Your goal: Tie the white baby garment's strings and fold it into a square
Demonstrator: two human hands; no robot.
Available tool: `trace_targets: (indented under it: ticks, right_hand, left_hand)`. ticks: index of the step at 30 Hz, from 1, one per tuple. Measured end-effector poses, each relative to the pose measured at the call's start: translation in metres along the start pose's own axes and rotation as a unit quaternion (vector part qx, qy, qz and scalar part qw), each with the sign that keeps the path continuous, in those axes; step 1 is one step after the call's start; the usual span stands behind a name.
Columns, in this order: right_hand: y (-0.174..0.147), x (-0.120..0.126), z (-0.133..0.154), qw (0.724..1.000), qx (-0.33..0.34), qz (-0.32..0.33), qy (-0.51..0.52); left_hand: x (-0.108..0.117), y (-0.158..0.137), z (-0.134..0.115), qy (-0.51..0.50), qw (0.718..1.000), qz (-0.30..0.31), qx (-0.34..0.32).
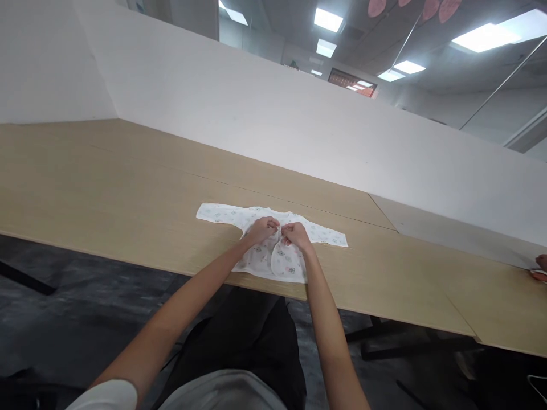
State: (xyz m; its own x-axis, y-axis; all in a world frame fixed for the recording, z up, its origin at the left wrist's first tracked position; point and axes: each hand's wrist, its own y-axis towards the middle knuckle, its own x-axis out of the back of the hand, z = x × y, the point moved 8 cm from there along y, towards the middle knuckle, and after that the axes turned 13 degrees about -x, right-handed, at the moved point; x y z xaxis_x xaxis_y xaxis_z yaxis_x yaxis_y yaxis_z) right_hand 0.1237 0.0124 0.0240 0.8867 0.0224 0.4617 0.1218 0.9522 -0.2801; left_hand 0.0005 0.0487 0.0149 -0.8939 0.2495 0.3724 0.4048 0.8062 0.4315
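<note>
Closest to the camera are the person's grey shirt [222, 393] and black trousers [252, 336], just short of the front edge of the wood-grain tabletop [128, 199]. On that tabletop, directly ahead of the body, a white printed long-sleeved baby top [288, 267] lies flat, its bottom hem just beside the front edge and its sleeves spread out to both sides. Slightly farther in, the left hand [264, 229] and right hand [296, 234] meet below the neckline, fingers drawn narrow and seemingly pinching cloth at the front opening; whether a snap or tie sits between them is too small to tell. A tug toward the body could drag the hem over the edge, since so little tabletop lies in front of it. The thin cloth could also bunch, or the curved front panel ride up crooked, if the hands pull unevenly; a light pinch might let one edge slip free. Off at the far right, another person's hand [542, 261] rests by an orange item, well apart. Behind the tabletop stands a white partition [239, 102], then glass with ceiling lights [328, 19] showing above.
</note>
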Motion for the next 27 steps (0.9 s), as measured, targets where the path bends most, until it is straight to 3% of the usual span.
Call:
trace_targets:
  ticks: [9, 18, 27]
  right_hand:
    - [0.0058, 0.0002, -0.0027, 0.997, 0.015, -0.012, 0.077]
    - [0.002, 0.0029, -0.0017, 0.997, -0.014, -0.014, 0.078]
    - [0.0084, -0.0005, -0.0065, 0.997, -0.034, -0.004, 0.075]
  left_hand:
    - [-0.0018, 0.0038, 0.0005, -0.049, 0.998, 0.007, -0.036]
    - [-0.0026, 0.0064, -0.0018, -0.084, 0.994, 0.004, -0.074]
    - [0.0017, 0.0081, 0.0001, -0.082, 0.995, -0.003, -0.064]
